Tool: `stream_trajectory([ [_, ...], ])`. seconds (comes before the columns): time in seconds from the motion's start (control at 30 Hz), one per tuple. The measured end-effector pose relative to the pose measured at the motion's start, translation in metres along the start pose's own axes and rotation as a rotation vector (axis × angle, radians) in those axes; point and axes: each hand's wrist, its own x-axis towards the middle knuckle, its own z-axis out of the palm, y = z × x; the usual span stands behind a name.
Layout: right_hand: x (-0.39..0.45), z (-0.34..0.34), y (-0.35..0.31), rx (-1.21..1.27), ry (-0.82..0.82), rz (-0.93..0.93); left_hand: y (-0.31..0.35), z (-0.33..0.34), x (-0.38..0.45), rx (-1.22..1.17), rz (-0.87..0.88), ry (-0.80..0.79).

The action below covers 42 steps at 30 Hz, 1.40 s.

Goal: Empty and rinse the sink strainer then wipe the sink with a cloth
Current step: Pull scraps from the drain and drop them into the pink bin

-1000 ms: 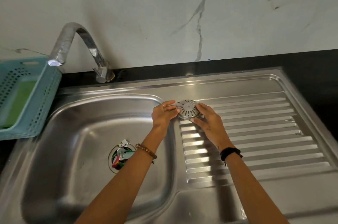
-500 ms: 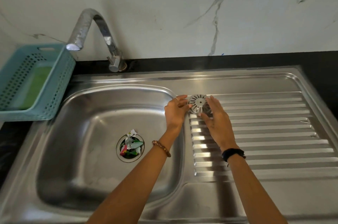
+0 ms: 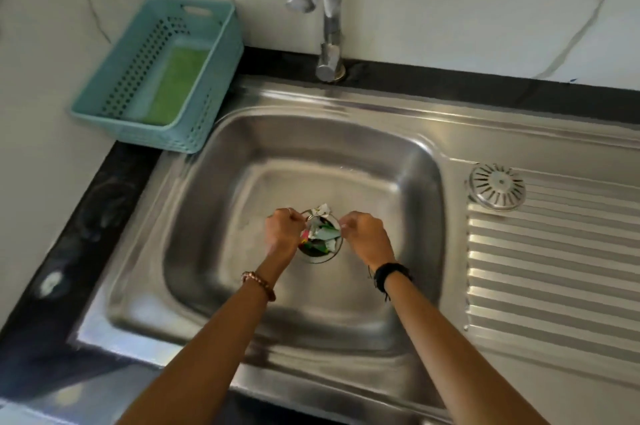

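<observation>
Both hands (image 3: pixel 284 228) (image 3: pixel 367 237) low, fingers curled

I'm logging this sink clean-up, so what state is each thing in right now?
Strainer cover: off the drain, lying on the drainboard.
Strainer basket: in the drain, full of scraps.
Tap: no water running.
Left hand: at the basket's rim.
Right hand: at the rim opposite.

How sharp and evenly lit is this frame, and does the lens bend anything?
Head view: motion blur smears the basin walls and the left hand and right hand; the strainer cover on the drainboard stays fairly crisp. Soft glare streaks the steel rim, and the forearms shade the basin floor. Wide-angle distortion tilts the tap and bows the counter edge.
</observation>
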Motion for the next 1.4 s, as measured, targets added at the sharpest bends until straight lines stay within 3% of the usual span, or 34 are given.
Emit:
stream_trajectory([
  [0.3, 0.047, 0.060, 0.020, -0.029, 0.151, 0.411, -0.018, 0.025, 0.037, 0.270, 0.059, -0.131],
  [0.4, 0.053, 0.076, 0.014, -0.062, 0.239, 0.418, -0.023, 0.030, 0.042, 0.399, 0.135, -0.148],
  [0.53, 0.057, 0.089, 0.010, -0.055, 0.298, 0.361, -0.030, 0.030, 0.045, 0.370, 0.190, -0.163],
  [0.7, 0.051, 0.077, 0.008, 0.296, 0.464, 0.324, -0.022, 0.008, 0.045, 0.111, 0.128, -0.156],
  [0.9, 0.019, 0.058, -0.012, 0.770, 0.523, 0.358, -0.010, -0.035, 0.028, -0.097, 0.112, -0.167],
  [1.17, -0.067, 0.074, -0.093, 0.985, 0.278, 0.124, -0.042, -0.129, -0.053, -0.428, 0.146, -0.036],
  [1.4, -0.197, 0.161, -0.130, 0.820, -0.210, -0.152, -0.168, -0.198, -0.181, -0.740, 0.038, 0.366],
])
